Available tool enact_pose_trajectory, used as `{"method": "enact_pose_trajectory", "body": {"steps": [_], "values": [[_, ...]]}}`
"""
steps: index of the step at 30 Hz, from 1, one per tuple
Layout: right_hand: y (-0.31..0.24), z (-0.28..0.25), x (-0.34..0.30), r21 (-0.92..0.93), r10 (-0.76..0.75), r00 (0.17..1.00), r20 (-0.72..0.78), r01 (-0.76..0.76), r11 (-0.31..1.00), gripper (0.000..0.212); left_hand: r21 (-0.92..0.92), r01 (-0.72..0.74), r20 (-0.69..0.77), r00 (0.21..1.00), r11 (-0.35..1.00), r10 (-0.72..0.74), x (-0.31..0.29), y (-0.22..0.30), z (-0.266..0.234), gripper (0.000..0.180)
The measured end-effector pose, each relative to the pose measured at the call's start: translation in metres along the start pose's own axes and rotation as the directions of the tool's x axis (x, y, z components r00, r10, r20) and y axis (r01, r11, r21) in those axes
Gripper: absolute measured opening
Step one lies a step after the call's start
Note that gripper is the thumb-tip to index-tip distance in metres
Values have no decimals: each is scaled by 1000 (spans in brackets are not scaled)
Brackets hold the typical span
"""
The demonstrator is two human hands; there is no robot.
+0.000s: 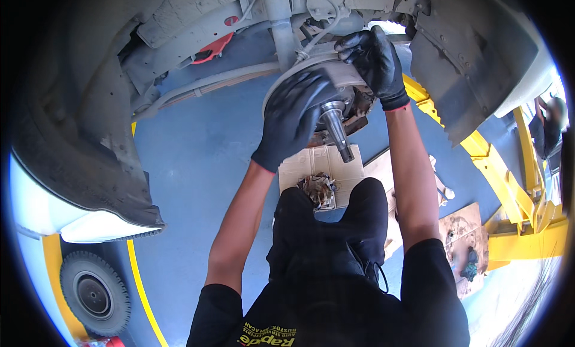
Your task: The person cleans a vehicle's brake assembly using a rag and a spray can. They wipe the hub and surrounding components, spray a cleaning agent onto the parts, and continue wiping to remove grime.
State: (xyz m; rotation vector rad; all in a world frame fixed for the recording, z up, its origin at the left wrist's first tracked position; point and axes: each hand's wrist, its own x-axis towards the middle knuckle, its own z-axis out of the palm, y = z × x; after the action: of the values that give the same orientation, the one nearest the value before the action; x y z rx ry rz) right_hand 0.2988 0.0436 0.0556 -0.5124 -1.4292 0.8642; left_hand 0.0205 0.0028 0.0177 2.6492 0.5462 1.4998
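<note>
Backing plate: the round, pale backing plate [272,91] stood in front of you beneath the wheel arch, just below the pale strut [280,32], its spindle [339,134] pointing down toward your knees; it was probably heavy and stiff metal, firmly mounted and hardly fragile.
Left hand: your gloved left hand [297,110] lay over the plate's left side, fingers long and only slightly bent; whether they gripped anything underneath, you could not tell.
Right hand: your gloved right hand [374,62] was at the upper right edge, fingers partly curled; what sat between the fingertips was hidden, so a hold could not be confirmed.
Best hold: the outer rim seemed the surer place, taken from both sides; the bare spindle looked smooth, perhaps slippery if greased.
Dark parts: the parts [361,106] right of the spindle looked rough and grimy, likely hard-edged under gloves.
</note>
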Motion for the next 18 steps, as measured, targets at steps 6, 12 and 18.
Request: {"method": "enact_pose_trajectory", "body": {"steps": [6, 12, 18], "values": [[-1, 1, -2, 196, 37, 996, 80, -52, 979, 67, 73, -28, 147, 989, 997, 17, -1, -7, -9, 53], [-7, 5, 2, 181, 92, 994, -57, -81, 980, 70, 32, 13, 51, 999, 999, -14, 0, 0, -18, 49], [-9, 7, 4, 316, 204, 975, -88, -167, 934, 71, -10, -108, 240, 965, 994, 107, 56, 10, 15, 49]]}}
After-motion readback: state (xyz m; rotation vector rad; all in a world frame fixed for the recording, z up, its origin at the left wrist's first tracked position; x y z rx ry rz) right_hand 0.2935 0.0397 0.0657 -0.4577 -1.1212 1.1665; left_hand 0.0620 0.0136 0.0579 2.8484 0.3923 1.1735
